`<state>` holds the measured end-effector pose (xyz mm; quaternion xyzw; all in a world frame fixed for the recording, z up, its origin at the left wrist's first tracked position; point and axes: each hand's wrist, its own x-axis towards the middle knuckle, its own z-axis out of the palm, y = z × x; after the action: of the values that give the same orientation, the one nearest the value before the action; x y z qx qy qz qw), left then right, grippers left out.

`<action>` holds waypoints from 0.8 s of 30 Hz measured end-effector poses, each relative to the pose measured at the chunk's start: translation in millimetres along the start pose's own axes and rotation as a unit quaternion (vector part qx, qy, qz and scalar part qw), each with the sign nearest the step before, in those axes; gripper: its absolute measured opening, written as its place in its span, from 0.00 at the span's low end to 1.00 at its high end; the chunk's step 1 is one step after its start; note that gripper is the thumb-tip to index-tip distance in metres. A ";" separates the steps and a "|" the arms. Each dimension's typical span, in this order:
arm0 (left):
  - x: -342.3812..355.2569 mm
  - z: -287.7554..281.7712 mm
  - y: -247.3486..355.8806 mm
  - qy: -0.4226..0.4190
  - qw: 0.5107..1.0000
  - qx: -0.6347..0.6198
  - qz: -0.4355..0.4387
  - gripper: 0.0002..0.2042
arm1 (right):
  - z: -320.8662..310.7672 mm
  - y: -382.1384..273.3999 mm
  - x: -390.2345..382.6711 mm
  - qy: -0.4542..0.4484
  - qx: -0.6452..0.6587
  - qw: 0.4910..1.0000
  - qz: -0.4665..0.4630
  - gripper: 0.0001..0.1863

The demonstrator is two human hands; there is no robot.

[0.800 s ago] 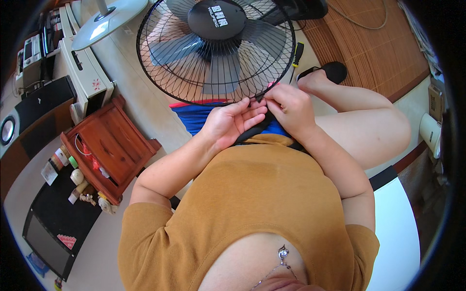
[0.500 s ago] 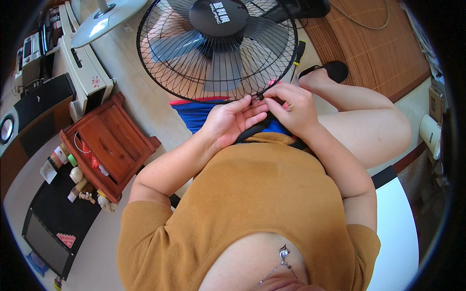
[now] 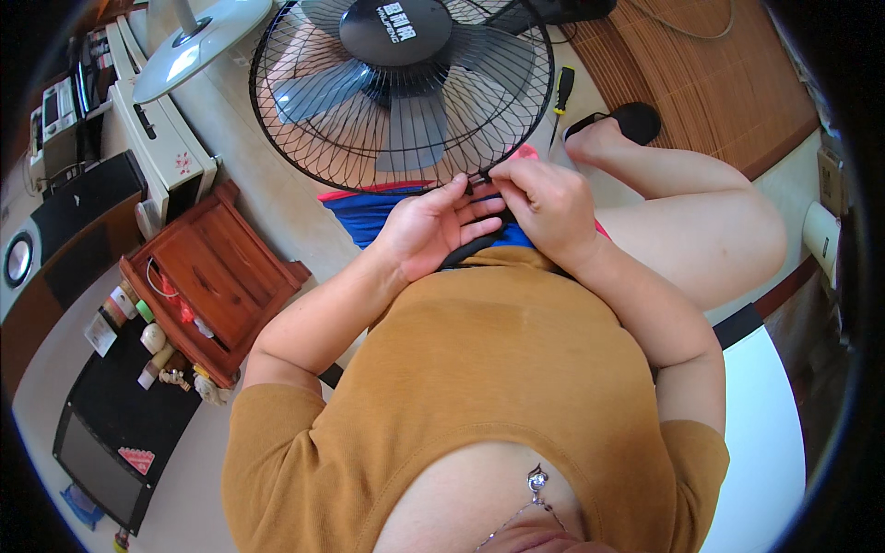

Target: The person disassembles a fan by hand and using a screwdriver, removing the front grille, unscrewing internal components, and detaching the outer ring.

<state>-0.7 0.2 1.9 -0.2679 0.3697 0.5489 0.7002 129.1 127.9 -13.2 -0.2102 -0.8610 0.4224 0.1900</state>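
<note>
An electric fan's round black wire guard [image 3: 313, 170] with grey see-through blades [image 3: 412, 129] stands in front of my lap. My left hand [image 3: 419, 230] is turned palm up under its near rim. The thumb presses that rim from above, with the fingers stretched out beneath. Beside it, my right hand [image 3: 553, 207] has thumb and forefinger pinched at a small black clip [image 3: 487, 173] on the rim. The clip is partly covered by the fingertips, so its exact shape is hard to make out.
A black and yellow screwdriver [image 3: 562, 97] lies on the floor right of the fan, near my slippered foot [image 3: 599, 143]. A brown bamboo mat [image 3: 710, 101] spreads at the far right. To the left are a reddish wooden stool [image 3: 217, 276] and a round pale base [image 3: 198, 55].
The fan and both hands have shifted slightly left in the picture. My right hand has turned a little at the rim, its fingers still pinched. More of the screwdriver shows now.
</note>
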 end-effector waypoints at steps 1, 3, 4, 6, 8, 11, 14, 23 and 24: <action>0.6 -0.7 -0.1 0.001 1.000 0.000 -0.003 0.14 | 0.1 0.4 0.4 -0.007 0.003 1.000 0.016 0.07; 1.5 -1.8 -0.2 0.003 1.000 0.004 -0.008 0.14 | 1.3 2.3 0.4 -0.012 0.006 0.999 0.034 0.07; 1.8 -2.3 -0.3 -0.002 1.000 0.004 -0.009 0.15 | 2.7 4.1 -0.2 0.000 0.019 0.999 0.043 0.05; 2.8 -4.8 -0.8 -0.004 1.000 0.007 -0.014 0.15 | 4.2 5.2 -1.7 0.016 0.033 0.998 0.056 0.04; 3.0 -7.7 -1.5 -0.018 1.000 0.001 -0.011 0.19 | 5.6 5.2 -3.3 0.014 0.134 0.982 0.131 0.04; 0.6 -4.0 -0.7 -0.013 1.000 -0.003 -0.015 0.19 | 9.3 11.3 -5.2 0.028 0.096 0.993 0.060 0.04; 0.4 -1.0 0.1 -0.011 1.000 0.008 -0.009 0.20 | 4.4 7.6 0.1 0.032 0.060 0.997 0.025 0.05; 4.9 -3.5 -1.1 -0.025 1.000 0.018 0.000 0.20 | -1.9 19.7 5.3 0.015 0.022 0.994 -0.104 0.02; 4.8 -3.1 -0.9 -0.023 1.000 0.020 -0.001 0.20 | -2.3 20.9 5.9 0.013 0.030 0.993 -0.110 0.02</action>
<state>0.1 0.3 -3.9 -0.2420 0.3640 0.5467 0.7141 129.5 144.1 -27.8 -0.1143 -0.8633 0.4215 0.2529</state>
